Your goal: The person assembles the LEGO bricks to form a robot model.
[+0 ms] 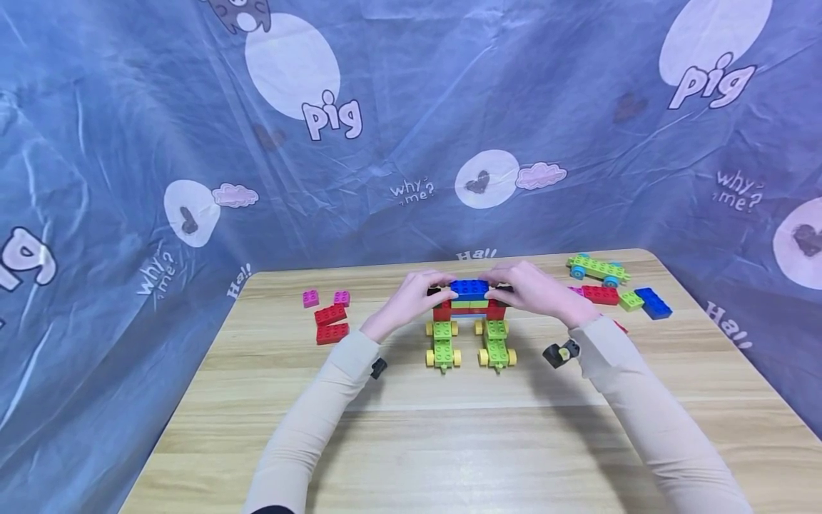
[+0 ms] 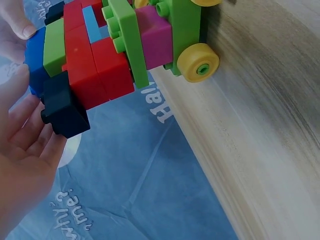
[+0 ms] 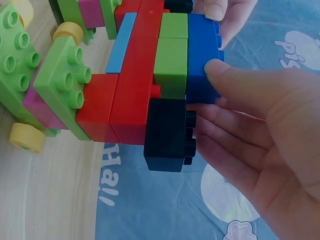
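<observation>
A blue building brick (image 1: 469,289) tops a built structure of coloured bricks. My left hand (image 1: 420,293) grips its left end, thumb on the near face and fingers behind. From the other end my right hand (image 1: 529,289) holds the same brick, its thumb pressing the near face. Beneath it are lime green bricks (image 3: 171,70), flanked by black bricks (image 3: 165,135), with red bricks (image 3: 131,107) and a light blue piece (image 3: 121,45) lower down. Two lime wheeled bases (image 1: 443,355) with yellow wheels carry the structure, with magenta bricks (image 2: 154,37) between green layers.
Left on the wooden table lie red bricks (image 1: 332,333) and small magenta bricks (image 1: 311,298). At the right are another red brick (image 1: 601,295), a lime brick (image 1: 631,301), a blue brick (image 1: 653,303) and a green car base (image 1: 597,268) with blue wheels. Printed blue cloth (image 1: 385,143) hangs behind.
</observation>
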Demonstrator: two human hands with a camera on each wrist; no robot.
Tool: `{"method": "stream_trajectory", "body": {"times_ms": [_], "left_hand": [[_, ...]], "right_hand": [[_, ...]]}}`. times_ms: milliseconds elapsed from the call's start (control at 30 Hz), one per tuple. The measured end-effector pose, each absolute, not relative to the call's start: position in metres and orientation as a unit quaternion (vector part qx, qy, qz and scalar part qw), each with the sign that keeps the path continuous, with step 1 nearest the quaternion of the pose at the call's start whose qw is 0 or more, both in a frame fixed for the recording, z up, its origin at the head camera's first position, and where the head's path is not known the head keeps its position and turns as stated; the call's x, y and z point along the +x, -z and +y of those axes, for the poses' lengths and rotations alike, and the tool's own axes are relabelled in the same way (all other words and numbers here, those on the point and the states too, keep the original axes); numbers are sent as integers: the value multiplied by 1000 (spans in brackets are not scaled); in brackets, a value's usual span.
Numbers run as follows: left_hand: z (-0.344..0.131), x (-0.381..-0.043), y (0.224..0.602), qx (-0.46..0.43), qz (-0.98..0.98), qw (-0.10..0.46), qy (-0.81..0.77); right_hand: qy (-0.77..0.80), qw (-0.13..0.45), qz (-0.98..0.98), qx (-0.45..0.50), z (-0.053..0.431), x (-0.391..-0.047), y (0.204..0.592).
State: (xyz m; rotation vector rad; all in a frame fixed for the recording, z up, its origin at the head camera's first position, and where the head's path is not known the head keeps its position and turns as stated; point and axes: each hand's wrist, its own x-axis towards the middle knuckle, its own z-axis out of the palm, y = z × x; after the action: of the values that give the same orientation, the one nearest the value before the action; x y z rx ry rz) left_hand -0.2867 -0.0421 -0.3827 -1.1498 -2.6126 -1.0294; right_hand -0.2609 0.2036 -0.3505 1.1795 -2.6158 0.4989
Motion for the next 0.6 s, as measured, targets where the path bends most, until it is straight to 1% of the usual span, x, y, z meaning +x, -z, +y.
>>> {"method": "stream_trajectory", "body": {"times_ms": [200, 433, 600], "left_hand": [[-42, -287, 384, -374, -860, 51, 343], [-42, -285, 384, -374, -861, 63, 338], [-43, -284, 384, -373, -863, 62, 336]], "right_hand": [[-169, 112, -893, 402, 204, -260, 350], [-174, 105, -894, 398, 204, -259, 348], [-175, 92, -902, 384, 204, -257, 348]]}}
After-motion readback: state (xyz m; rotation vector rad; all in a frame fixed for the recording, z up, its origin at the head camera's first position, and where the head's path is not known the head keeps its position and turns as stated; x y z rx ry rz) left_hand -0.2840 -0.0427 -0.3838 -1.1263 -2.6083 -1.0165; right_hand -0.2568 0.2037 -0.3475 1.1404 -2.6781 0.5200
